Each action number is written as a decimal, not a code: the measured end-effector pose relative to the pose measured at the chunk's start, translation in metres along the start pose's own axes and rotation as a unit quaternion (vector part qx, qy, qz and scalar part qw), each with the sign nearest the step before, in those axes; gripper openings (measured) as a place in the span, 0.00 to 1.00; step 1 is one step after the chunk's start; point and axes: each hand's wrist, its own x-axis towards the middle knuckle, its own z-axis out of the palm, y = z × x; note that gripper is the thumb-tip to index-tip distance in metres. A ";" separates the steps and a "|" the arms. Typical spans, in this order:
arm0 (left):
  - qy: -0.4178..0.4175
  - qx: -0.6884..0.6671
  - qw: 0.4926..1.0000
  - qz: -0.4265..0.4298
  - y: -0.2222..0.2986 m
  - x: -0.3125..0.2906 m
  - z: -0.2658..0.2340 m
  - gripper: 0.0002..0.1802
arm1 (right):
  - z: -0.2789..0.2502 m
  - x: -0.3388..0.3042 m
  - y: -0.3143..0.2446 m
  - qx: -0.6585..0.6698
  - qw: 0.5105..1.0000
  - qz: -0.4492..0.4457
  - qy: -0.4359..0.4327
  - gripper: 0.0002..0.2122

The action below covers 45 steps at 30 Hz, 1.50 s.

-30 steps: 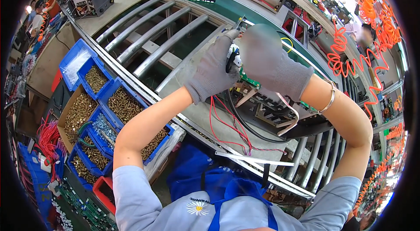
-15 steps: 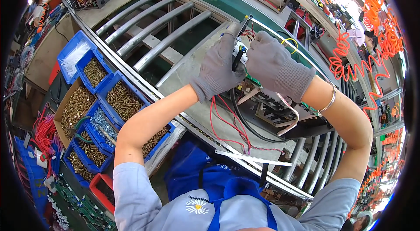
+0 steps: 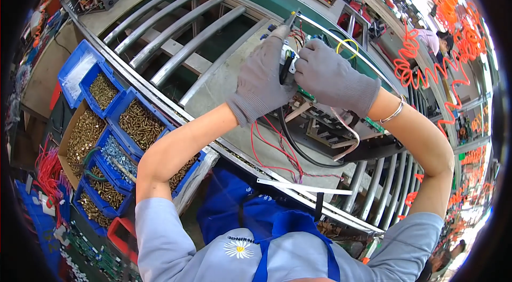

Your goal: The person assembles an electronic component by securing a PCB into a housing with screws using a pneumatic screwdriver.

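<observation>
My left hand [image 3: 261, 76], in a grey glove, is wrapped round the edge of an upright panel [image 3: 294, 17] that carries a white part [image 3: 288, 53]. A thick black cable [image 3: 284, 130] runs down from beside its thumb. Close against the white part, my right hand [image 3: 333, 76], also gloved, has its fingers curled in a pinch; what lies between them is hidden. Below both hands stands an open machine chassis [image 3: 325, 128] with circuit boards inside. Thin red wires [image 3: 260, 158] hang from it over the bench edge.
Blue bins of screws [image 3: 140, 122] and a cardboard box of fasteners [image 3: 84, 135] stand at my left. Metal rollers [image 3: 176, 50] run beyond them. A white strip [image 3: 304, 188] lies near my apron. Orange coiled hoses [image 3: 413, 60] hang at the right, near another person [image 3: 431, 42].
The right hand's fingers have shifted slightly and sit lower against the white part. The left hand keeps its hold on the panel. The whole view has moved a little.
</observation>
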 end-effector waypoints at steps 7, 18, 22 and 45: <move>-0.016 0.058 0.998 0.014 0.010 0.006 0.000 0.48 | -0.004 -0.011 -0.002 0.012 0.998 0.056 0.029 0.02; -0.109 0.317 0.922 0.193 0.045 0.005 -0.011 0.20 | 0.009 -0.101 -0.121 0.160 0.817 0.456 0.314 0.22; -0.126 0.323 0.916 0.200 0.042 0.002 -0.011 0.19 | 0.032 -0.102 -0.141 0.170 0.793 0.502 0.301 0.25; -0.223 0.336 0.825 0.396 0.110 -0.004 0.019 0.21 | 0.015 -0.156 -0.160 0.265 0.744 0.525 0.317 0.22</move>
